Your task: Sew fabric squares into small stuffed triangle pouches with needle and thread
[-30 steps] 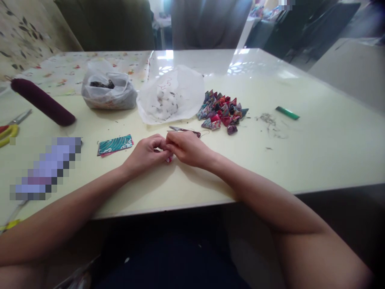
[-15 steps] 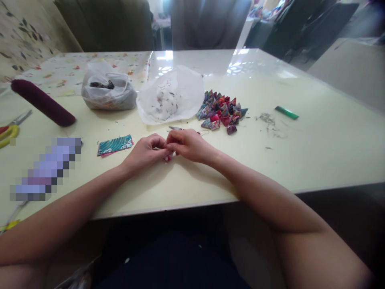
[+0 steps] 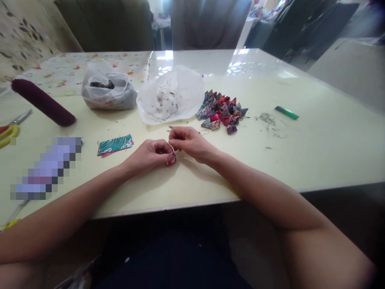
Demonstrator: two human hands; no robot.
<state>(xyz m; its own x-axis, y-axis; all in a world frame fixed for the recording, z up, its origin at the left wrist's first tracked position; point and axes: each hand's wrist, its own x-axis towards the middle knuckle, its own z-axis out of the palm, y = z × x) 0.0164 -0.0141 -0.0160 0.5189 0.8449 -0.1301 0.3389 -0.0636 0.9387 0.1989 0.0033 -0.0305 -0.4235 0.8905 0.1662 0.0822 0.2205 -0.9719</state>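
Note:
Between the thumb and fingers of my left hand [image 3: 153, 154] is a small red-and-white fabric piece [image 3: 171, 160], partly covered by the fingertips. My right hand [image 3: 189, 142] is pinched just above and to the right of it; what its fingertips hold is too small to make out. A pale sliver shows between the two hands. Behind my right hand the tip of a pair of small scissors [image 3: 171, 127] peeks out, mostly hidden. Left of my left hand lie teal wave-patterned fabric pieces [image 3: 115, 145] with pink cloth underneath.
Beyond my hands are a pile of small patterned fabric pouches [image 3: 224, 110], a white bag holding white stuffing [image 3: 165, 105] and a knotted plastic bag [image 3: 108, 96]. At left lie a dark purple roll [image 3: 43, 102], yellow-handled scissors [image 3: 10, 134] and a blurred-out device. Thread scraps [image 3: 270, 122] and a green object [image 3: 286, 112] lie right.
My hands have drawn slightly apart. My left hand has come down a little and tilted, showing more of the red fabric piece; my right hand has risen slightly.

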